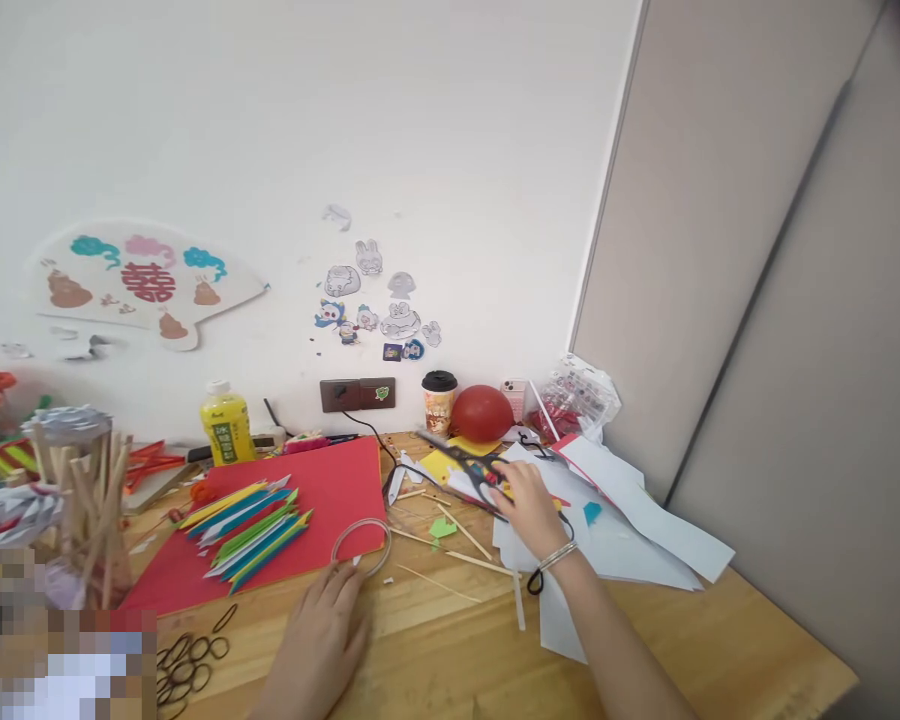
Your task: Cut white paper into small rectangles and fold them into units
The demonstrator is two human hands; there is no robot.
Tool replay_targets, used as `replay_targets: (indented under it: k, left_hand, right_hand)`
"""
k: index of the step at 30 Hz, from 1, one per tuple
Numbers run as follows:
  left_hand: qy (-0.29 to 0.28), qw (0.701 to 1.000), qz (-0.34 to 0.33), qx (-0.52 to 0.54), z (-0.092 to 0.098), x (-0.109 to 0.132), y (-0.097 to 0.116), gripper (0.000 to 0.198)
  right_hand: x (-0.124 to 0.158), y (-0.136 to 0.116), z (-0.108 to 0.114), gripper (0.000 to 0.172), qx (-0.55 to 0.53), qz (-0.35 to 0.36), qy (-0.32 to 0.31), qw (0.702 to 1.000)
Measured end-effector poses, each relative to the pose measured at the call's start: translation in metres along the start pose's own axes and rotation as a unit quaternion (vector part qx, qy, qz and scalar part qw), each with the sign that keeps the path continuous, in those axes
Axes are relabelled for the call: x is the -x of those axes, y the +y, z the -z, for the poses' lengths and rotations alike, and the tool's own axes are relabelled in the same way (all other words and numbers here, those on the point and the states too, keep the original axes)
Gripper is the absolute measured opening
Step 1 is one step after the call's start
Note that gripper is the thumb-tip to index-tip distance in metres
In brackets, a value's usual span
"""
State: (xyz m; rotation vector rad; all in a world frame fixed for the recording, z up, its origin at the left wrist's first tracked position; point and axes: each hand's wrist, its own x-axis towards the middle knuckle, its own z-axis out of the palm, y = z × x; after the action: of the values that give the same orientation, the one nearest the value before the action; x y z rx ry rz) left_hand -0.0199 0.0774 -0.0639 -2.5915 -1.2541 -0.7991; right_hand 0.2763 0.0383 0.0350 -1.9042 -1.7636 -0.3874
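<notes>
My right hand (pixel 531 500) grips a pair of black-handled scissors (pixel 457 455) by the loops, blades pointing left over the table's back part. Flat on the wood near the front, my left hand (pixel 322 625) has its fingers stretched forward. Its fingertips reach the near edge of a thin clear ring (pixel 361 548), perhaps a roll of tape; whether they touch it I cannot tell. Behind that hand, several folded paper strips (pixel 247 530) in yellow, blue, green and white lie on red paper (pixel 337 470). Thin wooden sticks (pixel 465 530) and a green paper scrap (pixel 442 529) lie between my hands.
A yellow bottle (pixel 226 425), a lidded cup (pixel 439 403) and a red balloon (pixel 482 413) stand along the wall. White paper sheets (pixel 630 545) cover the right side. Black elastic bands (pixel 187 660) and a bundle of wooden sticks (pixel 94 500) are at left.
</notes>
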Motion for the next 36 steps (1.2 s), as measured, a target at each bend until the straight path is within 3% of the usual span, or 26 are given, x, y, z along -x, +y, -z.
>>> replay_targets:
  k: [3,8,14,20,22,25,29,32,36]
  left_hand:
    - [0.009,1.0,0.004,0.02,0.003,-0.003,0.0,0.032]
    - [-0.001,0.998,-0.01,0.058,0.016,-0.007,0.005,0.02]
    - [-0.03,0.993,0.013,0.111,0.035,-0.01,0.022,0.018]
    - [-0.018,0.985,0.039,0.17,0.039,-0.01,0.032,0.017]
    - [-0.005,0.984,0.04,0.171,0.042,-0.011,0.034,0.017]
    - [0.01,0.983,-0.02,0.18,0.049,-0.012,0.04,0.016]
    - [-0.008,0.982,-0.089,0.164,0.057,-0.01,0.049,0.017]
    - [-0.018,0.988,-0.068,0.135,0.059,-0.012,0.047,0.018]
    - [-0.074,0.991,-0.072,0.079,0.06,-0.033,0.031,0.021]
  right_hand:
    - [-0.002,0.041,0.004,0.03,0.029,-0.07,0.022,0.997]
    - [0.009,0.1,-0.007,0.025,0.058,-0.153,-0.017,0.986]
    - [0.018,0.122,-0.027,0.02,0.05,-0.228,-0.057,0.971]
    - [0.006,0.094,-0.013,0.03,-0.024,-0.222,-0.036,0.974]
    - [0.003,0.067,-0.012,0.03,-0.085,-0.183,-0.046,0.978]
    - [0.008,0.01,-0.017,0.031,-0.179,-0.106,-0.09,0.974]
    - [0.022,-0.047,-0.02,0.033,-0.277,0.014,-0.183,0.943]
    - [0.019,-0.046,-0.016,0.024,-0.143,-0.028,-0.134,0.98]
    - [0.009,-0.002,-0.018,0.021,-0.05,-0.132,-0.108,0.984]
